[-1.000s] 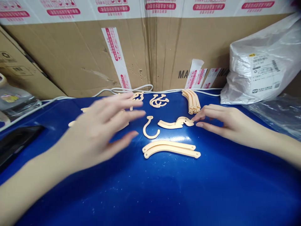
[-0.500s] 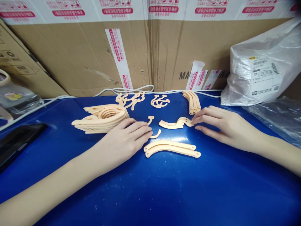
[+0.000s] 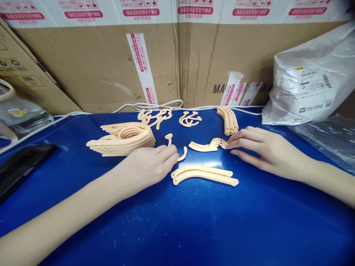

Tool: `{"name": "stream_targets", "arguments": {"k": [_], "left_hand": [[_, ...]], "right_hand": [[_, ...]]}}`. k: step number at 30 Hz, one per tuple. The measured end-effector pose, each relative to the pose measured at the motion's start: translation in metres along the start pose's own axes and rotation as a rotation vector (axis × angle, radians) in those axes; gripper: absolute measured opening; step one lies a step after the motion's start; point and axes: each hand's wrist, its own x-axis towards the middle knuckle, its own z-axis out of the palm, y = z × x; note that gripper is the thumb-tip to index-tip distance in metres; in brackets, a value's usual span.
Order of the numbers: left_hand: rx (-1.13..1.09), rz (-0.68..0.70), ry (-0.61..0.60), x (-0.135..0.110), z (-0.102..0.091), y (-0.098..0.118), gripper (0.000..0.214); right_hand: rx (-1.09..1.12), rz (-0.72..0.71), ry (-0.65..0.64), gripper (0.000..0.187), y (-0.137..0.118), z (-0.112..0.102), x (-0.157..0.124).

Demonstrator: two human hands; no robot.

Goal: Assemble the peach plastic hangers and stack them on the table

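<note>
My left hand [image 3: 148, 164] rests on the blue table [image 3: 177, 229] with its fingers curled around a peach plastic hook [image 3: 177, 149], whose two ends stick out past my fingertips. My right hand [image 3: 259, 147] pinches the right end of a wavy peach arm piece [image 3: 208, 145] lying flat. Just in front of both hands lie two long curved peach arms [image 3: 203, 174]. A pile of assembled peach hanger parts [image 3: 122, 139] sits directly behind my left hand.
Loose hooks [image 3: 189, 119] and hook pieces [image 3: 154, 116] lie at the back with a bundle of curved arms [image 3: 227, 119]. Cardboard boxes [image 3: 111, 66] wall the rear, a white cable [image 3: 158, 106] along them. A plastic-wrapped parcel [image 3: 307, 88] sits right, a black phone [image 3: 23, 164] left.
My left hand swept down from above the pile, landed on the single hook and closed its fingers on it, shifting it slightly left. My right hand stayed on the wavy piece.
</note>
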Motion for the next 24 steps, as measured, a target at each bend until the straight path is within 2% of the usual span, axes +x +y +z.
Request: {"name": "stream_targets", "arguments": {"k": [5,10,18,21,24], "left_hand": [[-0.004,-0.042,0.074,0.001,0.0,0.0,0.02],[-0.162,-0.095,0.14,0.005,-0.007,0.005,0.012],[-0.395,-0.048,0.143,0.015,-0.02,0.021,0.011],[-0.415,0.018,0.155,0.018,-0.023,0.026,0.015],[-0.429,0.055,0.176,0.018,-0.023,0.029,0.017]], "right_hand": [[0.143,0.046,0.019,0.019,-0.009,-0.002,0.003],[0.239,0.04,0.047,0.018,-0.021,-0.004,0.002],[0.298,0.068,0.079,0.062,-0.042,-0.005,0.0],[0.319,0.013,0.064,0.068,-0.05,-0.006,-0.001],[0.424,0.023,0.049,0.063,-0.054,-0.008,0.0]]}}
